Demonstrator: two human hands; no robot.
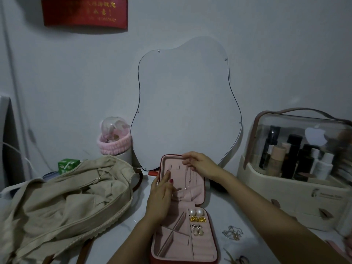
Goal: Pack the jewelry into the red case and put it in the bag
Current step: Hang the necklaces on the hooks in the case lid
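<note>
While the right hand (200,164) pinches a thin necklace (187,176) at the lid's top edge, fingers closed on the chain, the left hand (162,195) lies flat and open vs the lid's left side, holding nothing. Red case (209,221) sits open near the tabletop's front edge w/ earrings (197,220) in its tray; beige bag (62,199) lies left; another chain (233,232) just right of the case.

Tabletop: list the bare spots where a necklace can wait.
Bare: the strip between the beige bag and the red case; the patch between case and organizer, behind the loose chain. Crowded: the front right corner, where hair ties lie.
</note>
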